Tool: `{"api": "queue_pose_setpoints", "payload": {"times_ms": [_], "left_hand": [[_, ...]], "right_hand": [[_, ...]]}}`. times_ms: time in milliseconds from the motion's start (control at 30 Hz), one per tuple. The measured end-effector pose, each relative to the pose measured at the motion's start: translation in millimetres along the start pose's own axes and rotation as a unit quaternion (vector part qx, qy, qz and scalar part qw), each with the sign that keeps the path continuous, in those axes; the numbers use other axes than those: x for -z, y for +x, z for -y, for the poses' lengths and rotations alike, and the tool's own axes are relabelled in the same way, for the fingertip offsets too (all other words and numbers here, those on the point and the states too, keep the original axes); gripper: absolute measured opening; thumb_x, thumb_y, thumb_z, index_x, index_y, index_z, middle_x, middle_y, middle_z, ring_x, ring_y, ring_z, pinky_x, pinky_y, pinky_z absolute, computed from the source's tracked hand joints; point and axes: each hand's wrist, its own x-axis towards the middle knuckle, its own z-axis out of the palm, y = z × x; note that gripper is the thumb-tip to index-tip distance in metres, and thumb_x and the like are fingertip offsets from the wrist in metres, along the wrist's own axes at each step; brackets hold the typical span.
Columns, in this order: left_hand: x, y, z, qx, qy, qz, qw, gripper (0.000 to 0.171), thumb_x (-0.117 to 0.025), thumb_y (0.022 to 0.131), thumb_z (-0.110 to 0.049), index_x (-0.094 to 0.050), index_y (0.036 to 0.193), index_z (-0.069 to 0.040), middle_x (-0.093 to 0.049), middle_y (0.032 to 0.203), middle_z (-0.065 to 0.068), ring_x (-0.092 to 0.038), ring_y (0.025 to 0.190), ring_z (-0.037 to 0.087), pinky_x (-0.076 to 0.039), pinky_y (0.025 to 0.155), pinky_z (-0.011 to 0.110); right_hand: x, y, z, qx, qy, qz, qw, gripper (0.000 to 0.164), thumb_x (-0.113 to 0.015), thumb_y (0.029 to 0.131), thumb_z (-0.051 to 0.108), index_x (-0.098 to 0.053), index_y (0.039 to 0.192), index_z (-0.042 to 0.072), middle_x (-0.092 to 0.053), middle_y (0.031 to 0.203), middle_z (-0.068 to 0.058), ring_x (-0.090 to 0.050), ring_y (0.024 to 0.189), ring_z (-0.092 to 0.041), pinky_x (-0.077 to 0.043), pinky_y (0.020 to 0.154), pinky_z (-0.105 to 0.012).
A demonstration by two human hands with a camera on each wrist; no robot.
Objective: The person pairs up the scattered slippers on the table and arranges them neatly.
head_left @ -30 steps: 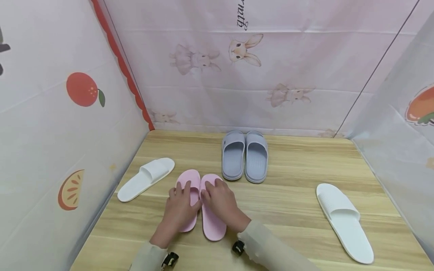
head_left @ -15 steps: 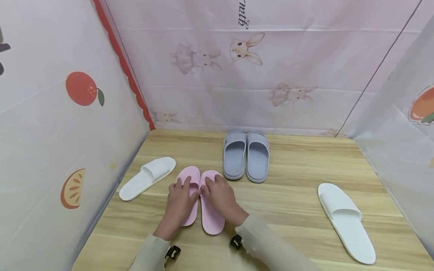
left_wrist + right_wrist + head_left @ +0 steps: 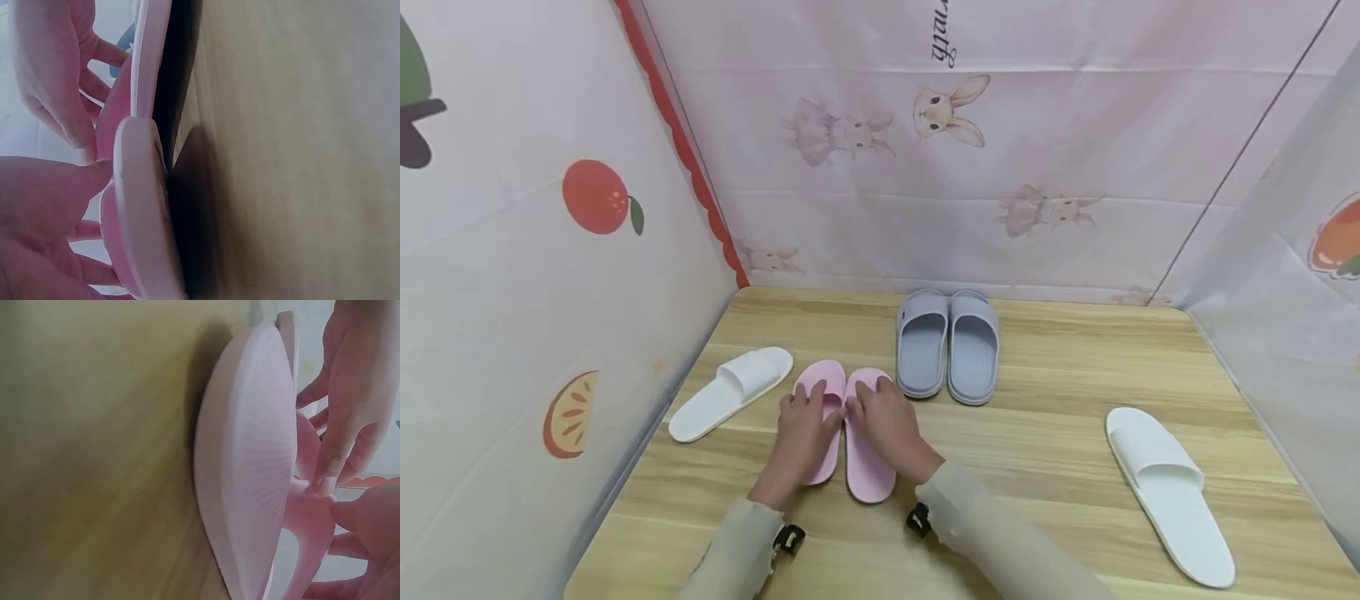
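Two pink slippers stand side by side left of centre in the head view, toes away from me. My left hand (image 3: 802, 429) grips the left pink slipper (image 3: 826, 465) across its strap, fingers over the outer side and thumb at the inner edge. Around the strap of the right pink slipper (image 3: 868, 477) my right hand (image 3: 883, 421) curls in the same way. The thumbs almost meet between the straps. In the left wrist view a dark shadow lies under the left slipper's sole (image 3: 142, 206); the right wrist view shows the right slipper's heel (image 3: 256, 450) close to the wood.
A pair of grey slippers (image 3: 973, 358) stands at the back, just right of the pink ones. One white slipper (image 3: 703, 410) lies slanted at the left, another white slipper (image 3: 1183, 521) at the right. Printed cloth walls (image 3: 865, 242) edge the wooden tabletop (image 3: 1045, 450).
Both hands and the two pink slippers have moved a little away from me, toward the back wall. The grey and white slippers stay in place; the view shifts slightly.
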Motion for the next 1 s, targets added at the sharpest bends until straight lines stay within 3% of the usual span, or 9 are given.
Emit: {"api": "queue_pose_setpoints", "payload": {"times_ms": [233,533,867,1000], "left_hand": [[-0.6,13.0,-1.4,0.006,-0.002,0.004,1.0000,0.068,-0.062,0.098,-0.041,-0.041,0.151,-0.004,-0.036,0.149,0.037,-0.035,0.133,0.054,-0.035,0.108,0.065],[-2.7,29.7,2.1,0.002,-0.009,-0.003,1.0000,0.067,-0.062,0.099,-0.041,-0.040,0.151,-0.004,-0.036,0.150,0.035,-0.034,0.134,0.052,-0.034,0.110,0.063],[-0.3,42.7,3.8,0.012,-0.027,0.008,0.9995,0.067,-0.060,0.100,-0.041,-0.038,0.153,-0.006,-0.033,0.153,0.034,-0.028,0.141,0.053,-0.028,0.114,0.064],[0.0,48.8,4.5,0.006,-0.027,0.008,0.9996,0.066,-0.060,0.100,-0.041,-0.039,0.152,-0.005,-0.036,0.151,0.033,-0.032,0.137,0.052,-0.029,0.114,0.062]], "right_hand": [[-2.6,13.1,-2.3,-0.003,-0.012,0.004,1.000,0.025,-0.058,0.102,0.036,-0.071,0.108,0.015,-0.064,0.093,-0.015,-0.061,0.078,-0.028,-0.053,0.064,-0.043],[-4.7,28.8,-4.3,-0.014,-0.012,0.024,1.000,0.030,-0.055,0.104,0.036,-0.071,0.115,0.014,-0.066,0.099,-0.017,-0.063,0.086,-0.030,-0.055,0.071,-0.044],[-9.6,44.3,-4.2,-0.034,-0.004,0.036,0.999,0.030,-0.052,0.105,0.036,-0.070,0.113,0.013,-0.066,0.103,-0.019,-0.064,0.092,-0.032,-0.057,0.075,-0.046],[-12.2,48.6,-4.5,-0.040,-0.005,0.038,0.998,0.030,-0.053,0.105,0.036,-0.070,0.113,0.013,-0.066,0.104,-0.019,-0.064,0.094,-0.033,-0.057,0.077,-0.047]]}}
